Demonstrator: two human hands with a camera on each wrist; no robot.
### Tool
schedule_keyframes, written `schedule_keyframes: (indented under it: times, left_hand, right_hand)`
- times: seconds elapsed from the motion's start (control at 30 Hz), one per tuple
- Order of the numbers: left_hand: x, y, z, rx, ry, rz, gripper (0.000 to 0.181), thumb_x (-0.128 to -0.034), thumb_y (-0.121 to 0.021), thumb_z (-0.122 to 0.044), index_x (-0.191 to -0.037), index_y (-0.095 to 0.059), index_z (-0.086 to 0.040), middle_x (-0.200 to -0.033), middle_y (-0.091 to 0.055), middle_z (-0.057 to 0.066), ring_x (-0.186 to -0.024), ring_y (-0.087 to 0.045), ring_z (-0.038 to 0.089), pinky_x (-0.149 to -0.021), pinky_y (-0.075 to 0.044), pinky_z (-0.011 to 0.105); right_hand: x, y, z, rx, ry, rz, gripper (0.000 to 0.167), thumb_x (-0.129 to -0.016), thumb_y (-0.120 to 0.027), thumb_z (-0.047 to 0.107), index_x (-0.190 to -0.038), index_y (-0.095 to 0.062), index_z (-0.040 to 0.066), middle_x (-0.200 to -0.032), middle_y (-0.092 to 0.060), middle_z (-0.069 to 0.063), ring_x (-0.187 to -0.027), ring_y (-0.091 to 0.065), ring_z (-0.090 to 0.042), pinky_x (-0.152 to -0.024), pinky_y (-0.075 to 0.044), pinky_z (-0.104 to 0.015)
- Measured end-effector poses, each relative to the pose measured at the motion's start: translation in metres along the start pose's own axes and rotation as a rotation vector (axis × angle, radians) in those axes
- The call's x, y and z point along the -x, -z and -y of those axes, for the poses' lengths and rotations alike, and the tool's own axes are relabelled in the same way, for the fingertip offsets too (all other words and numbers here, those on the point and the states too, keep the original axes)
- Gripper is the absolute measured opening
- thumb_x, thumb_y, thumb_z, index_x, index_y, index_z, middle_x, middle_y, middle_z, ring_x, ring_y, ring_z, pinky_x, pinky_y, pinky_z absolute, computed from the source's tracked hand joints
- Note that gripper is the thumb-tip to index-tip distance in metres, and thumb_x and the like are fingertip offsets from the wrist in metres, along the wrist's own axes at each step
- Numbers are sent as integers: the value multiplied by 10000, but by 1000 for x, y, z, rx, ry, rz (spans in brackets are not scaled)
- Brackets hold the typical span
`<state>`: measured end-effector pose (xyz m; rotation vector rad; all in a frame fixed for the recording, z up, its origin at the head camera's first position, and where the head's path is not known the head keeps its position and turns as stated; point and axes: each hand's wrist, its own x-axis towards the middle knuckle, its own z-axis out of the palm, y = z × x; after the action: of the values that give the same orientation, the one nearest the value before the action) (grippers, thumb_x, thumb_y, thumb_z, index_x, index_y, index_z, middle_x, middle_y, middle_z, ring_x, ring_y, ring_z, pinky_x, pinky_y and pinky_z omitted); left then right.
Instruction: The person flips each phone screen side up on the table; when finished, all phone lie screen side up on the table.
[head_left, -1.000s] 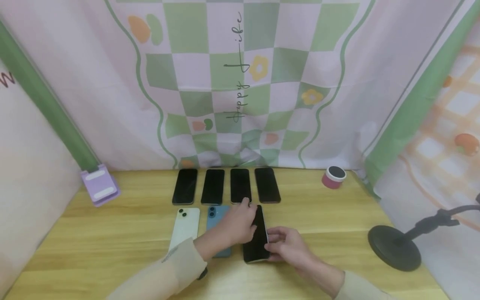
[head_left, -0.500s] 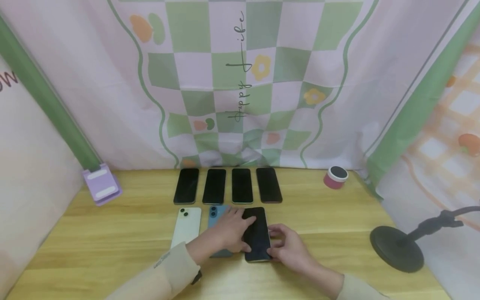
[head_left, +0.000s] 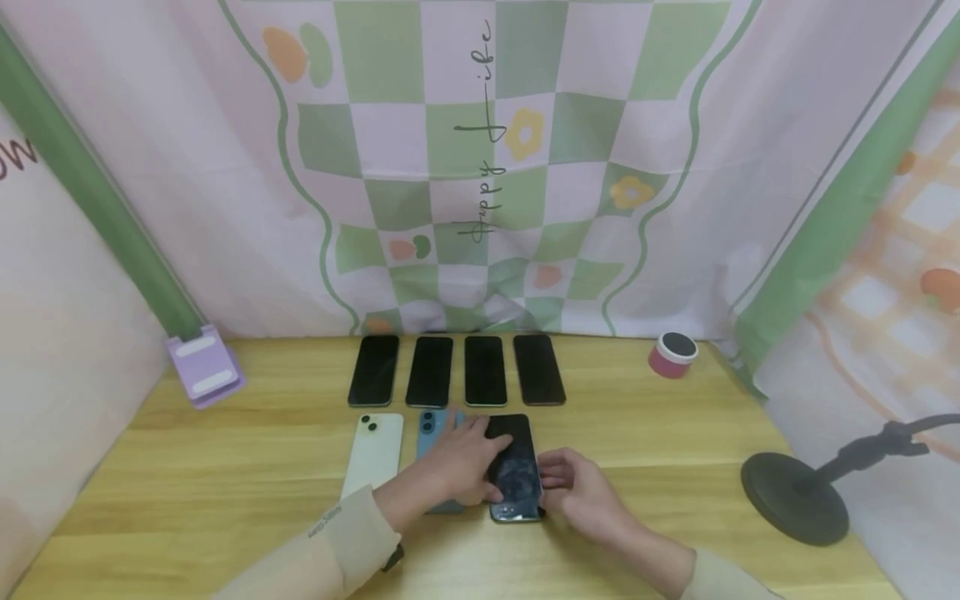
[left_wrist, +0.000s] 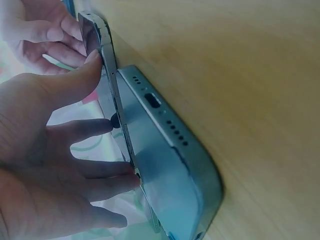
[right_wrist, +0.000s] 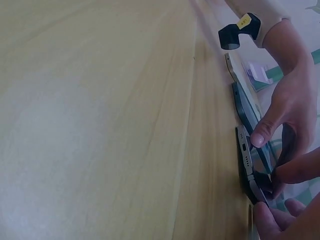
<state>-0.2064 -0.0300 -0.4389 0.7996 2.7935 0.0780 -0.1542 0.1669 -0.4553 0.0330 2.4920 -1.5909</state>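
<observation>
The black-screened phone [head_left: 517,475] lies on the wooden counter [head_left: 637,442], third from the left in the front row and between the two hands. Its long axis runs from front to back, with the charging-port end toward the front. The governing relation is lateral: the left hand [head_left: 461,462] lies over the left side, the right hand [head_left: 588,496] stands at the right side, and neither is clearly nearer, since both meet the phone. The left hand is spread, its fingers mostly straight, with the thumb at the near left corner and one finger apparently reaching onto the screen. The right hand has bent fingers, its thumb by the near right corner; from where I stand, I cannot tell whether it pinches the phone or merely touches the edge. To the left lies the blue phone [head_left: 427,446], partly hidden by the left hand, and beyond it the pale phone [head_left: 378,450]. Behind, the third phone [head_left: 486,371] and fourth phone [head_left: 539,369] of the back row lie nearest. As judged here, any sideways shift depends on the gap to the blue phone, which the left hand hides.
</observation>
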Motion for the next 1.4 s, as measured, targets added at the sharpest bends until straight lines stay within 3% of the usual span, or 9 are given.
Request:
schedule_keyframes:
  times: [0.2,0.37,0.5,0.67,0.83,0.93,1.13,1.3,1.4]
  left_hand:
    - [-1,0,2,-10,1,8,788,-865,-787,-548,-1548,-490,-291,-1666,-398,138,-1572,-360,306,-1324,-166,610]
    - [0,0,5,35,5,34,772,-877,-778,-540,-1550,-487,-298,-1675,-385,133,-1578,-350,311,-1325,-194,589]
    - [1,4,11,100,-14,18,713,-902,-767,-497,-1534,-512,-285,-1653,-422,132,-1551,-394,326,-1307,-242,597]
    - [5,10,25,131,-36,-11,680,-914,-768,-442,-1523,-532,-253,-1620,-467,147,-1518,-435,339,-1291,-293,576]
    - [13,10,43,191,-29,-20,672,-918,-774,-383,-1519,-536,-200,-1637,-431,191,-1537,-401,386,-1290,-281,597]
    - [17,9,54,206,-27,-28,639,-928,-764,-353,-1506,-550,-180,-1634,-431,206,-1526,-412,403,-1283,-303,580]
    - [26,5,71,255,20,-34,639,-931,-766,-333,-1511,-545,-179,-1632,-436,205,-1507,-425,436,-1256,-347,588]
    - [33,7,83,314,49,-25,644,-925,-774,-291,-1509,-542,-151,-1638,-428,200,-1500,-430,444,-1237,-366,609]
    - [33,7,88,330,46,-19,647,-923,-773,-256,-1512,-534,-133,-1639,-419,214,-1496,-433,449,-1234,-369,614]
  right_hand:
    - [2,-4,-1,82,39,-22,422,-787,-728,-65,-1203,-655,-43,-1199,-743,-231,-1064,-731,-275,-926,-623,-396]
    - [3,-5,2,190,87,-61,403,-811,-737,-22,-1206,-671,16,-1389,-648,-244,-1208,-669,-379,-1041,-561,-537]
    - [-1,-4,8,230,122,-80,432,-839,-715,-11,-1264,-646,23,-1440,-605,-227,-1192,-665,-389,-1014,-571,-554]
    - [-7,-4,18,216,188,-27,411,-898,-702,6,-1301,-625,11,-1314,-672,-178,-1160,-684,-325,-1002,-592,-498]
    - [-15,-9,23,253,339,82,370,-939,-678,24,-1301,-615,-18,-1335,-656,-214,-1201,-662,-343,-997,-597,-437]
    - [-19,-15,25,339,441,130,380,-947,-684,50,-1312,-613,-24,-1417,-611,-244,-1262,-633,-382,-994,-599,-444]
    - [-24,-32,33,600,582,217,477,-950,-712,166,-1380,-596,-6,-1521,-550,-237,-1399,-548,-411,-1134,-483,-587]
    - [-24,-44,44,867,689,328,571,-966,-719,289,-1456,-563,40,-1575,-516,-194,-1438,-526,-358,-1184,-467,-524]
    - [-24,-51,47,948,689,374,582,-966,-717,340,-1464,-566,80,-1601,-493,-172,-1465,-499,-366,-1198,-458,-514]
